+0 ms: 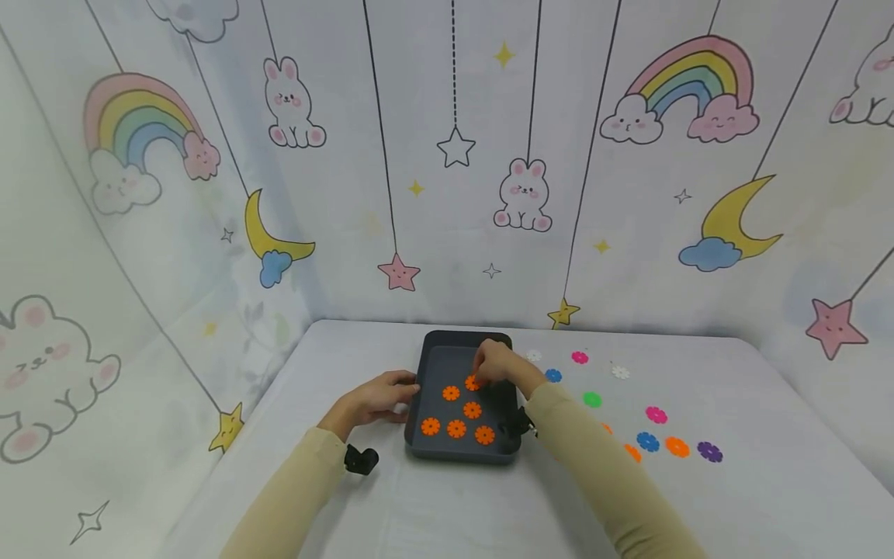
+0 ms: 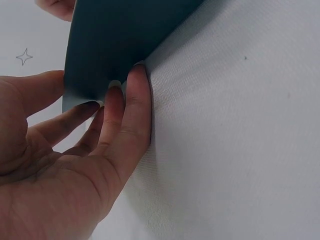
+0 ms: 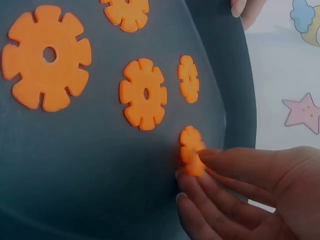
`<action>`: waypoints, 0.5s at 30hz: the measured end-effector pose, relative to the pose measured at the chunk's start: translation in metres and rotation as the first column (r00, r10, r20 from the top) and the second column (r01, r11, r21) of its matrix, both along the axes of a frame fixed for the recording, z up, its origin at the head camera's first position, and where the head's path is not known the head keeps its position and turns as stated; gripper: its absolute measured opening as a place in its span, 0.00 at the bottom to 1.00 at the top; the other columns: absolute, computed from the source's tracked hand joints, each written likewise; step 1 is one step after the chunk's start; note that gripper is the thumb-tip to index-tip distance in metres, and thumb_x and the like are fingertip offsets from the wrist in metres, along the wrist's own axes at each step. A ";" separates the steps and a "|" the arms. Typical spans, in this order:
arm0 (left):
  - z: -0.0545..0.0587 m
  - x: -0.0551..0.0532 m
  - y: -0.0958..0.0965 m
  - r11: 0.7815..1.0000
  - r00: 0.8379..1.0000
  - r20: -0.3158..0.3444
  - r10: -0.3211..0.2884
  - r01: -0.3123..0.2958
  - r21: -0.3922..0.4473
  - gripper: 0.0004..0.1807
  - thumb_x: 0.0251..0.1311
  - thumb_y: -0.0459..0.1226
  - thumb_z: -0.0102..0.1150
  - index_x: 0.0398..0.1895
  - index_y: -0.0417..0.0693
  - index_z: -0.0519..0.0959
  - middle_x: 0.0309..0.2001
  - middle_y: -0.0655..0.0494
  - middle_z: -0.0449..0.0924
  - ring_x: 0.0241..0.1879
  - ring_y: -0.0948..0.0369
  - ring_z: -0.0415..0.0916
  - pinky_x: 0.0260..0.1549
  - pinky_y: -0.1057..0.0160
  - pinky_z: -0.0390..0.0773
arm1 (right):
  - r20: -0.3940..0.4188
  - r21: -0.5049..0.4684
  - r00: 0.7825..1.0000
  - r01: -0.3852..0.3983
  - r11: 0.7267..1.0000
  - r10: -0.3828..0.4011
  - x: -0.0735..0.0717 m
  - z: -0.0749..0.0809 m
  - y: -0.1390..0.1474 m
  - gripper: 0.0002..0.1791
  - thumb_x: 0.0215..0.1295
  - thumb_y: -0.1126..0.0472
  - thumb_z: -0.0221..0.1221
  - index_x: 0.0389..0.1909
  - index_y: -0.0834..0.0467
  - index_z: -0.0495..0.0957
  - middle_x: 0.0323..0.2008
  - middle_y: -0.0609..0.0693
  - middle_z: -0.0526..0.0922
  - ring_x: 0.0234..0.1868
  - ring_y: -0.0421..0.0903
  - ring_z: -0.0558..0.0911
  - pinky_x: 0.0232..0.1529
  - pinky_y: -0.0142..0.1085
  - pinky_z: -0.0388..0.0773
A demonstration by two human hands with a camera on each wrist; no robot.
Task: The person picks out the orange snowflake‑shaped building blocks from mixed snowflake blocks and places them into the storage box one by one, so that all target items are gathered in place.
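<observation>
A dark grey rectangular tray (image 1: 461,456) lies on the white table, with several orange interlocking flower discs (image 1: 456,428) flat on its floor. Over its far right part, my right hand (image 1: 501,363) pinches an orange flower disc (image 3: 191,150) between thumb and fingertips. This disc is slightly blurred in the right wrist view, close to the tray floor and beside another orange disc (image 3: 189,79). My left hand (image 1: 380,396) rests at the tray's left side. Its thumb touches the rim, while its loosely extended fingers (image 2: 135,105) lie against the outer wall.
Right of the tray lie scattered flower discs: blue (image 1: 648,442), purple (image 1: 709,452), green (image 1: 592,400), pink (image 1: 656,414), white (image 1: 621,373) and orange (image 1: 677,446). My right sleeve (image 1: 594,466) covers part of this area. A printed curtain (image 1: 461,202) hangs behind the table.
</observation>
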State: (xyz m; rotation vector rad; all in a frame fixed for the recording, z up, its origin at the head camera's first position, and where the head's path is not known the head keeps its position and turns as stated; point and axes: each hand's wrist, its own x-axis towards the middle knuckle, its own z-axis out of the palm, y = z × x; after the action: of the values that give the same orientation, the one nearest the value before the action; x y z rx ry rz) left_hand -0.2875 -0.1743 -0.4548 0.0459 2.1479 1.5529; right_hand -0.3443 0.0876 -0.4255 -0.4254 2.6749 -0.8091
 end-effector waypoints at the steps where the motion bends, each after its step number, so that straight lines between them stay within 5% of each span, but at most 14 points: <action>1: 0.001 0.000 0.000 1.000 1.000 0.001 0.000 0.000 -0.003 0.30 0.77 0.40 0.53 0.76 0.38 0.62 0.66 0.39 0.73 0.59 0.48 0.76 0.47 0.51 0.85 | -0.005 0.000 1.000 -0.003 1.000 0.003 0.001 0.001 0.001 0.04 0.62 0.69 0.67 0.38 0.63 0.86 0.33 0.53 0.85 0.31 0.48 0.85 0.37 0.42 0.85; 8: 0.000 0.001 0.001 1.000 1.000 -0.003 0.003 -0.003 -0.012 0.30 0.77 0.40 0.53 0.76 0.37 0.62 0.67 0.39 0.72 0.60 0.48 0.76 0.47 0.51 0.84 | -0.104 0.015 0.992 -0.063 0.998 0.064 0.010 0.021 0.024 0.13 0.62 0.62 0.70 0.45 0.63 0.84 0.41 0.53 0.83 0.39 0.48 0.81 0.44 0.43 0.83; 15: -0.001 -0.001 -0.002 1.000 1.000 0.003 -0.004 0.004 -0.013 0.30 0.77 0.40 0.53 0.77 0.38 0.61 0.68 0.38 0.71 0.61 0.48 0.75 0.47 0.52 0.85 | -0.236 -0.079 0.967 -0.117 0.990 0.096 0.027 0.036 0.072 0.15 0.64 0.61 0.68 0.48 0.66 0.82 0.42 0.55 0.85 0.44 0.51 0.83 0.46 0.44 0.84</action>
State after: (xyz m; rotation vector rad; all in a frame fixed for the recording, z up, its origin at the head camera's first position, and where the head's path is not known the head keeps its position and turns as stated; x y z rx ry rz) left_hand -0.2889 -0.1764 -0.4560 0.0432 2.1541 1.5353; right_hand -0.3168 0.1597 -0.3892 -0.7218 2.8027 -0.9035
